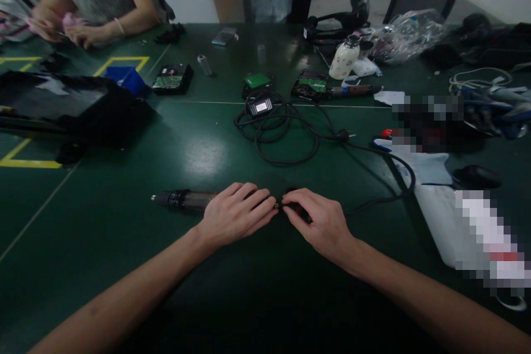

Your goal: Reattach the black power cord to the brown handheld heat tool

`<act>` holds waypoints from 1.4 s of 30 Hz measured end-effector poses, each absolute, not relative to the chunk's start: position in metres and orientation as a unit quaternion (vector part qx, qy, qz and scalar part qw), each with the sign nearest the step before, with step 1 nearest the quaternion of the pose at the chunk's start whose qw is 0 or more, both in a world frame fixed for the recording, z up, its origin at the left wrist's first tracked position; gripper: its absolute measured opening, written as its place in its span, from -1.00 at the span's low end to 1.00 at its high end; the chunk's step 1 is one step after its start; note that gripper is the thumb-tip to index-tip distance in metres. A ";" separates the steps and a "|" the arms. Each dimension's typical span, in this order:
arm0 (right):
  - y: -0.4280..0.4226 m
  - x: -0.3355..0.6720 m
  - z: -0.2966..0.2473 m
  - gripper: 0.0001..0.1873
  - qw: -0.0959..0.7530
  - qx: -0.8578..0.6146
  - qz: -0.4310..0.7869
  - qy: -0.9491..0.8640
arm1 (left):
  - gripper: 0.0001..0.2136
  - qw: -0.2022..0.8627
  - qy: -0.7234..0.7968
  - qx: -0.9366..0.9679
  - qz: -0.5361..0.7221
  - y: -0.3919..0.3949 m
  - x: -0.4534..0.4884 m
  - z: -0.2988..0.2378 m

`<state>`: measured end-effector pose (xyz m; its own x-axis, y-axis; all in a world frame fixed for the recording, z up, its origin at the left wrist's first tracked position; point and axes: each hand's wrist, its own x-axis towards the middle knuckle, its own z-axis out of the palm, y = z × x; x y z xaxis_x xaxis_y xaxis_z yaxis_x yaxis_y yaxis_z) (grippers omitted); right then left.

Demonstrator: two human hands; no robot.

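My left hand (236, 211) is wrapped round the rear of a dark electric screwdriver (182, 199), which lies on the green table with its bit end pointing left. Facing it, my right hand (317, 218) pinches the end of a black power cable (379, 201). The fingertips of both hands nearly meet at the tool's tail. A small metallic end shows there, but whether plug and socket touch I cannot tell. From my right hand the cable curves right, then back to a coiled heap with a labelled adapter (260, 107).
Beyond the coil lie hard drives (172, 78) with green circuit boards, a second electric screwdriver (357, 90) and a pale bottle (344, 58). A black tray (62, 102) stands left, a white bag (435, 215) right. Two people are across the table (124, 265).
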<state>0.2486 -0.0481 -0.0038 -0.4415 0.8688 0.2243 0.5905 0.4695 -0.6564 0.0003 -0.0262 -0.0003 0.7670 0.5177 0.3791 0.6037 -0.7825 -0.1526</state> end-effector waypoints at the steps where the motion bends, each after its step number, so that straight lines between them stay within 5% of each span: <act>1: -0.048 0.249 -0.004 -0.87 0.276 -0.450 0.251 -0.811 | -0.78 0.136 -0.303 -0.930 -0.160 -0.026 0.000 0.000; 42: -0.048 0.248 -0.002 -0.86 0.279 -0.450 0.247 -0.812 | -0.77 0.124 -0.300 -0.933 -0.154 -0.026 -0.001 -0.001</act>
